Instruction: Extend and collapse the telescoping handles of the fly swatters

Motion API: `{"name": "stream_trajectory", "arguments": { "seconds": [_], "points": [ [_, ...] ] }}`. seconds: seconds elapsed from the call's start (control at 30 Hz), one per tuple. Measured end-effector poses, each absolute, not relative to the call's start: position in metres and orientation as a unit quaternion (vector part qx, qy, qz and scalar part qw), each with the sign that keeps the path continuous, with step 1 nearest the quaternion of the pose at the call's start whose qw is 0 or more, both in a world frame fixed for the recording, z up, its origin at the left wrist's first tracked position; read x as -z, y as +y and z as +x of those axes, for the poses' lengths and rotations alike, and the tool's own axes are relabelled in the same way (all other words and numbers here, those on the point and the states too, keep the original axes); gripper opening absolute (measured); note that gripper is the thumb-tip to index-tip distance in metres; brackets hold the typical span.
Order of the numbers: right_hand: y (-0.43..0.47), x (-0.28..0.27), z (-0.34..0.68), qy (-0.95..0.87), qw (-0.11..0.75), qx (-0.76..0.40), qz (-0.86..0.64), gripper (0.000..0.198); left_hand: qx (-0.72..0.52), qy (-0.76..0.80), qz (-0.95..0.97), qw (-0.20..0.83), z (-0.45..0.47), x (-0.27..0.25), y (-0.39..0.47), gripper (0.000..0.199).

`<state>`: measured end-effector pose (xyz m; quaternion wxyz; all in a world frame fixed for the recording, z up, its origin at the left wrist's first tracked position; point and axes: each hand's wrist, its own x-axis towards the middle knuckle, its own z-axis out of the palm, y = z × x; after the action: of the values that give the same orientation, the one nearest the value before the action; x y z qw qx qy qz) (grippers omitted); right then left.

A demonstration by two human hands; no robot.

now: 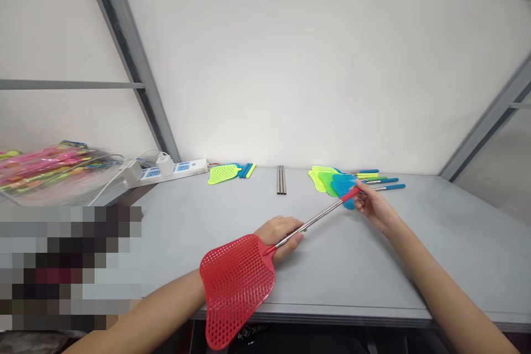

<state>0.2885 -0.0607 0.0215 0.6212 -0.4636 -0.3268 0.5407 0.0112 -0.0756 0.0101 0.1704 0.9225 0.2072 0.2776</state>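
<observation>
A red fly swatter (240, 287) with a metal shaft slants across the front of the table, its mesh head low over my left forearm and the table's front edge. My right hand (371, 204) pinches the end of its red handle (350, 194). Around the metal shaft near the head is my left hand (282, 232), fingers above and thumb below; how tightly they close is partly hidden. Behind my right hand lie several fly swatters, among them a blue swatter (342, 183) and a green swatter (327, 181), with handles pointing right.
Metal tubes (281, 180) lie at the back middle of the grey table (186, 221). Left of them are a yellow swatter head (224, 173) and blue and yellow handle grips (248, 170). A power strip (178, 170) with cables and wrapped colourful goods (53, 168) are farther left.
</observation>
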Motion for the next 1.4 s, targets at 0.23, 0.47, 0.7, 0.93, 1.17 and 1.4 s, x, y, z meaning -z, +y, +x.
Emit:
{"name": "stream_trajectory", "arguments": {
  "seconds": [0.23,0.47,0.7,0.93,1.17,1.4],
  "points": [
    [-0.061,-0.021,0.285,-0.33,0.622,-0.549,-0.451,0.022,-0.241,0.236,0.927,0.163,0.011,-0.011,-0.079,0.028],
    [-0.058,-0.014,0.276,-0.27,0.629,-0.6,-0.415,0.01,-0.365,0.217,0.884,0.195,0.012,-0.016,-0.087,0.034],
    [-0.04,-0.012,0.247,-0.168,0.61,-0.674,-0.38,0.022,-0.311,0.014,0.926,0.214,0.018,-0.017,-0.085,0.03],
    [-0.006,-0.009,0.236,-0.103,0.641,-0.656,-0.384,0.027,-0.431,0.114,0.784,0.432,0.039,-0.026,-0.082,0.043],
    [-0.006,-0.004,0.234,-0.068,0.696,-0.611,-0.371,0.025,-0.681,0.177,0.291,0.648,0.057,-0.041,-0.064,0.038],
    [-0.023,-0.012,0.233,-0.059,0.745,-0.571,-0.34,0.049,-0.687,0.232,0.126,0.677,0.076,-0.052,-0.062,0.034]
  ]
}}
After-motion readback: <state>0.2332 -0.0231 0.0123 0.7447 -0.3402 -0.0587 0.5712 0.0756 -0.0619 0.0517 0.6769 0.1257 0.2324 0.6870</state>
